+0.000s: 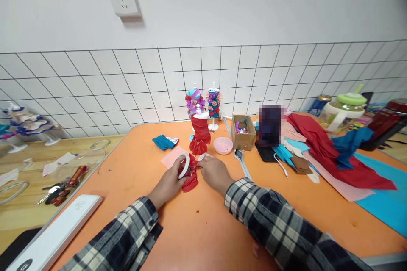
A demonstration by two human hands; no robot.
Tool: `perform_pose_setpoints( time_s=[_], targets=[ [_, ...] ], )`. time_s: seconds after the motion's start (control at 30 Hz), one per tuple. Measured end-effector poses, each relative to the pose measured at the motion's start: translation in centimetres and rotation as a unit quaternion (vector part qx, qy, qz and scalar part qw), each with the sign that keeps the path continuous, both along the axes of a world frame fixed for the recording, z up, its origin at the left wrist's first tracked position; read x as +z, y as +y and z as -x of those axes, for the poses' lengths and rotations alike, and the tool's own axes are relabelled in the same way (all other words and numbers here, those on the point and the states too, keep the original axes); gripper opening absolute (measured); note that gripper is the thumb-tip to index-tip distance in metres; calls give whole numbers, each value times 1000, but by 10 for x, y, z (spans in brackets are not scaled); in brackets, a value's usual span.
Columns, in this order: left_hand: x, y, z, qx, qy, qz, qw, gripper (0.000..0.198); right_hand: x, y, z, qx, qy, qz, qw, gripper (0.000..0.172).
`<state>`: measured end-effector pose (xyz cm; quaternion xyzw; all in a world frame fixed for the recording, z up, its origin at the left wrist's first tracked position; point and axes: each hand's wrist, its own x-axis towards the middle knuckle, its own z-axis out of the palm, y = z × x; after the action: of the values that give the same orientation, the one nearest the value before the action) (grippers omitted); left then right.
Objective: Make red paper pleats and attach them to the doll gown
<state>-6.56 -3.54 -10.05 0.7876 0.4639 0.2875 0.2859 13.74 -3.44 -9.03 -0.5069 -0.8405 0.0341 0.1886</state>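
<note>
My left hand (pixel 168 184) is closed around a white roll of tape (pixel 184 166) held upright over a crumpled piece of red fabric (pixel 190 182) on the orange table (pixel 203 228). My right hand (pixel 214 172) is closed in a pinch right beside the roll, at the tape's end and a small metal piece; what its fingers hold is too small to name. Just behind the hands stands a small mannequin in a red dress (pixel 200 135), with a pink paper sheet (pixel 173 156) under the hands.
Two dressed mini mannequins (pixel 205 102) stand at the wall. A pink bowl (pixel 223 145), cardboard box (pixel 243 131), spoon (pixel 241 161), dark phone stand (pixel 270 129) and heaps of red, blue and pink fabric (pixel 337 156) lie right. A white flat device (pixel 54 233) and keys (pixel 63 186) lie left.
</note>
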Motion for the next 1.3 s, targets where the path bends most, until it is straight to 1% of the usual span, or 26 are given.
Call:
perform_pose_setpoints(
  time_s=[0.07,0.17,0.23,0.3,0.37,0.43,0.47,0.53,0.63,0.73,0.8,0.87,0.97,1.03,1.07,1.13,1.2,1.3],
  targets=[
    [-4,0,1,-2,-10,3,1000,63,1,-1,1,15,-20,10,1000,25],
    [-7,-1,1,3,-15,-2,1000,66,3,-6,-1,27,-23,26,999,18],
    [-7,-2,1,9,-3,-12,1000,67,4,-9,-2,46,-6,37,998,22],
    [-5,-2,0,14,24,-28,999,63,2,-11,-3,70,25,52,996,25],
    [-3,-2,-1,9,71,-54,996,50,-4,-10,-6,79,67,72,992,27],
    [-2,-1,-2,-17,116,-82,990,37,-11,-8,-10,80,123,90,985,32],
    [-1,-1,-2,-36,131,-97,986,33,-15,-6,-11,82,150,96,981,33],
    [0,-1,-2,-71,142,-125,979,33,-20,-3,-14,85,196,98,972,34],
    [0,-1,-2,-93,154,-149,972,40,-21,-2,-17,76,219,65,970,32],
    [0,1,2,-76,164,-174,968,37,-16,-3,-20,49,194,10,980,27],
    [1,3,6,-48,162,-208,963,36,-14,-5,-22,32,170,-8,985,23],
    [3,4,11,-5,157,-231,960,38,-13,-5,-23,29,158,-9,987,24],
    [13,0,16,72,146,-222,961,41,-13,-5,-24,40,163,-25,986,25],
    [22,-8,18,98,131,-224,961,47,-10,-7,-24,37,179,-59,981,25],
    [26,-13,18,98,120,-238,959,48,-8,-9,-25,35,188,-81,978,25],
    [32,-23,18,78,104,-285,950,42,-1,-16,-27,40,207,-124,970,25],
    [34,-31,15,35,111,-325,939,32,7,-25,-31,59,231,-157,959,25],
    [33,-40,7,-25,121,-333,935,21,14,-40,-34,91,269,-184,941,27]
  ],
)
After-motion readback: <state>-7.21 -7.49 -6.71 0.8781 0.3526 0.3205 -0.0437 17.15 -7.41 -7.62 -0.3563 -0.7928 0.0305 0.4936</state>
